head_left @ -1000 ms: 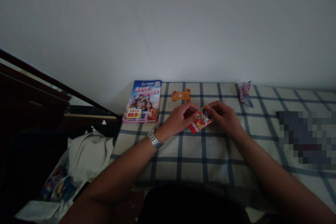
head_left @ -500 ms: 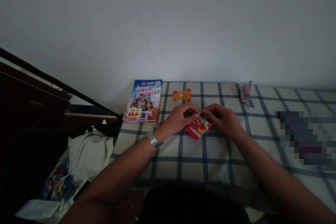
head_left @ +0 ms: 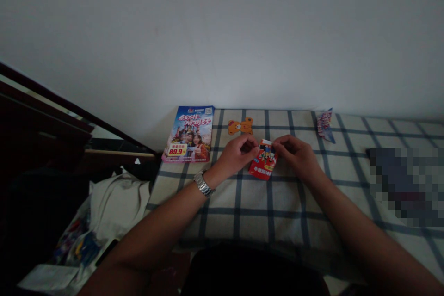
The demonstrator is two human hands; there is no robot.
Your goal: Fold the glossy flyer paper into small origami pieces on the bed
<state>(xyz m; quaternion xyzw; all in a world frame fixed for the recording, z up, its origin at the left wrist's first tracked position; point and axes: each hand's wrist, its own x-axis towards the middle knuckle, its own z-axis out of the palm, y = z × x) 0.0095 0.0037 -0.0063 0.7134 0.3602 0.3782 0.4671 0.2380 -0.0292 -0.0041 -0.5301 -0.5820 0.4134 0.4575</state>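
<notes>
A small red box (head_left: 262, 166) with cartoon figures and white lettering, upside down to me, stands tilted over the checked cloth. Its top end shows a pale edge between my hands. My left hand (head_left: 239, 155), with a metal watch on the wrist, pinches the upper left corner between thumb and finger. On the upper right side, my right hand (head_left: 294, 155) grips it the same way, its other fingers curled. Just beyond the hands lies a flat orange bear-shaped piece (head_left: 240, 126).
A stack of printed flyers (head_left: 189, 134) lies at the left end of the checked cloth (head_left: 222, 199). A folded printed paper (head_left: 325, 126) stands at the back right, near the wall (head_left: 222, 37). A blurred dark item (head_left: 402, 185) lies far right. White bags (head_left: 116, 203) sit lower left.
The red box has turned more upright in my hands, and its pale top edge now shows. Both hands keep nearly the same place, slightly farther apart at the fingertips.
</notes>
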